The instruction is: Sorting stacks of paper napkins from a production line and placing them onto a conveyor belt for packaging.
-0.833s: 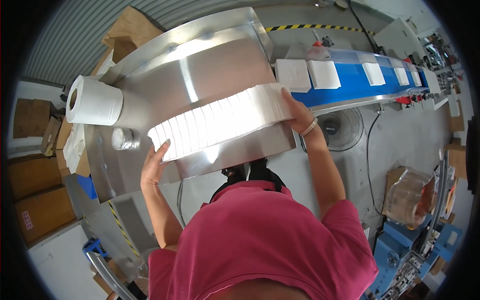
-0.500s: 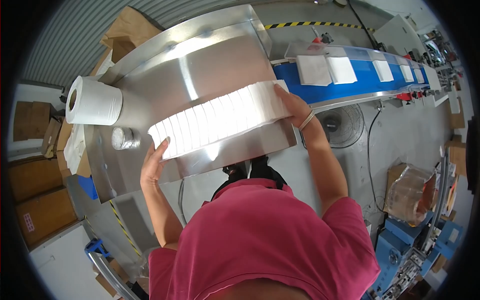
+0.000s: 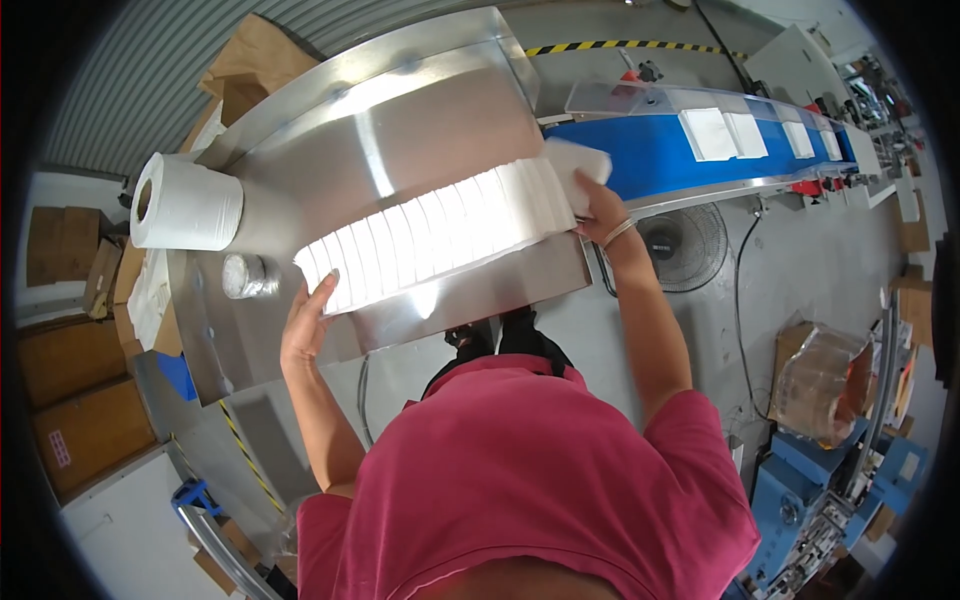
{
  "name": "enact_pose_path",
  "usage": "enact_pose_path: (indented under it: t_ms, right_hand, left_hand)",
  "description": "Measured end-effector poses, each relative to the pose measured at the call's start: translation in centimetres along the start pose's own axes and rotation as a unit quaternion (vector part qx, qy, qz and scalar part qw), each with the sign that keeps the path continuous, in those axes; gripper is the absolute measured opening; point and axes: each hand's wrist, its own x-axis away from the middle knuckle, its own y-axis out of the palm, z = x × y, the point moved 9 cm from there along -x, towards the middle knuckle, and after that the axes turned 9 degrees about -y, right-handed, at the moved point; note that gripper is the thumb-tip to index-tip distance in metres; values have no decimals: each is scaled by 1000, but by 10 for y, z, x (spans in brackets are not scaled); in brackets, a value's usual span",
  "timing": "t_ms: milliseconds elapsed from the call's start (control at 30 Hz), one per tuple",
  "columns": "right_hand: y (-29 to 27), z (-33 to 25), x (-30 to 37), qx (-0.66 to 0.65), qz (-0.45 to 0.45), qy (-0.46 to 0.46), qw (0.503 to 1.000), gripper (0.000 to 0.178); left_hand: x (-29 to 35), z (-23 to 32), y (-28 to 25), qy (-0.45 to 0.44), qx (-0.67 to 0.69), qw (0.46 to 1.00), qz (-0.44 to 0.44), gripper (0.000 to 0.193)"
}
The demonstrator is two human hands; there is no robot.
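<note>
A long row of white folded paper napkins [image 3: 430, 237] stands on edge across the steel tray table [image 3: 450, 115]. My left hand [image 3: 309, 322] grips the row's left end, thumb on top and fingers around the outer side. At the other end, my right hand [image 3: 603, 212] pinches a flat white stack of napkins [image 3: 577, 160], tilted beside the row where the table meets the blue conveyor belt [image 3: 640, 160]. Some of the right fingers are hidden under that stack. Farther along the belt lie several more white stacks [image 3: 706, 135].
A large white paper roll [image 3: 188, 203] and a small clear-wrapped roll [image 3: 245, 276] sit at the table's left. A clear guard [image 3: 620, 97] runs along the belt's far side. Below the belt stands a fan [image 3: 685, 250]. Cardboard boxes [image 3: 85, 370] are at the left.
My right hand has shifted slightly right and down from the row's end and now holds a white stack. The two nearest stacks are gone from their places on the belt; others lie there farther along.
</note>
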Motion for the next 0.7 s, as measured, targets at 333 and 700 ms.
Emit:
enact_pose_path:
  t_ms: [333, 700]
  right_hand:
    - [66, -26, 43, 198, -155, -96, 963, 63]
    - [56, -15, 25, 191, -109, -122, 968, 57]
  left_hand:
    - [-4, -1, -6, -4, -13, 1000, 10, 78]
    - [-3, -1, -3, -2, -20, 1000, 15, 77]
